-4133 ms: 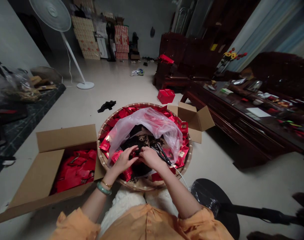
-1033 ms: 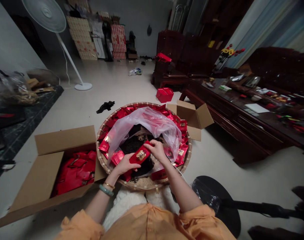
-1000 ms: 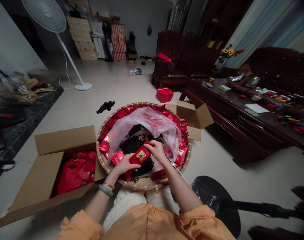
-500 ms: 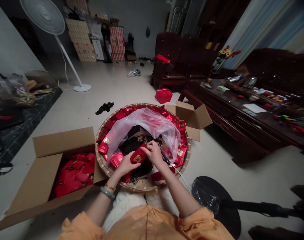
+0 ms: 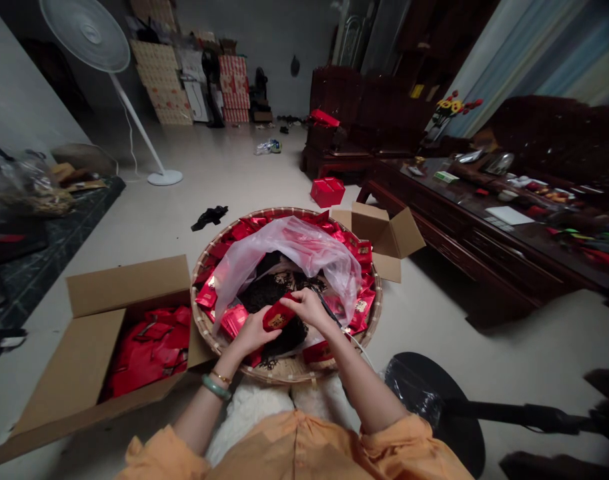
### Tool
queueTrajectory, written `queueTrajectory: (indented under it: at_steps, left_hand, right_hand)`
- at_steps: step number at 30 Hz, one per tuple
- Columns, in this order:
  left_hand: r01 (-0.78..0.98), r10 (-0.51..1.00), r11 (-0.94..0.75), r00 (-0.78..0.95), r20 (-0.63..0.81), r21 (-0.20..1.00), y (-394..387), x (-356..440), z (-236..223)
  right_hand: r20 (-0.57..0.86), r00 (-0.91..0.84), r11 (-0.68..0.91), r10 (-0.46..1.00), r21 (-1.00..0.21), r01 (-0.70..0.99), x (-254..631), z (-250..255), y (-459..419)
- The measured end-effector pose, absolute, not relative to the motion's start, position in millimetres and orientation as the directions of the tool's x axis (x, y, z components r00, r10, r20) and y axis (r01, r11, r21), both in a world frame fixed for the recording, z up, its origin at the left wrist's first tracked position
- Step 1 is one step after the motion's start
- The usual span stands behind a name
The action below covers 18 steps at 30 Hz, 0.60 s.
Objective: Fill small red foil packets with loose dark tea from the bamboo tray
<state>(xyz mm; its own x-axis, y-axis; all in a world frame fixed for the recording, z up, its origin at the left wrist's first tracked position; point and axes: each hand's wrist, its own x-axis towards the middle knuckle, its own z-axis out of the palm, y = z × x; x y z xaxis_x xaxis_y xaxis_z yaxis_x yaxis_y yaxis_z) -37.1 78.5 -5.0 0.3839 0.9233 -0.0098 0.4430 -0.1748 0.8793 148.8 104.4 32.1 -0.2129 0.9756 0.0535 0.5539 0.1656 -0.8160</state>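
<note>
A small red packet (image 5: 276, 320) with a gold label is between my two hands, above the middle of a round woven basket (image 5: 294, 371). My left hand (image 5: 251, 333) grips its lower left side. The fingers of my right hand (image 5: 310, 311) are pinched at its upper right end. Below lies dark, stringy dried stuff (image 5: 264, 293) in an open clear plastic bag (image 5: 297, 239). Several red packets (image 5: 361, 310) ring the bag inside the basket. A black tong-like tool (image 5: 326, 307) with a white cord lies beside my right hand, partly hidden by it.
At left stands an open cardboard box (image 5: 91, 360) holding red packets (image 5: 151, 350). Another open box (image 5: 384, 237) is behind the basket at right, near a dark wooden table (image 5: 464, 233). A black round stand base (image 5: 429, 407) lies at lower right; a white fan (image 5: 149, 140) stands farther back.
Since 4.1 s ago, the red packet has come up into both hands from the basket's middle. Over the last second it has tilted, its label turning, and my right hand has shifted along its end.
</note>
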Motion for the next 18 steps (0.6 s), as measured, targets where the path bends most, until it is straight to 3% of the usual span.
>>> queueTrajectory:
  at_steps: [6,10,15,18]
  left_hand:
    - [0.455,0.899,-0.208,0.437,-0.014,0.866,81,-42,-7]
    - [0.456,0.899,-0.204,0.438,-0.018,0.866,83,-44,-10]
    - [0.404,0.913,-0.158,0.406,-0.022,0.901,84,-45,-16]
    - [0.392,0.951,-0.089,0.305,-0.039,0.916,84,-43,-20]
  right_hand:
    - [0.109,-0.446,0.284,0.888,-0.893,0.348,153,27,106]
    - [0.128,-0.470,0.323,0.874,-0.875,0.361,154,25,104]
    - [0.144,-0.351,0.319,0.925,-0.796,0.515,155,39,100]
    - [0.239,-0.199,0.307,0.950,-0.826,0.472,157,46,100]
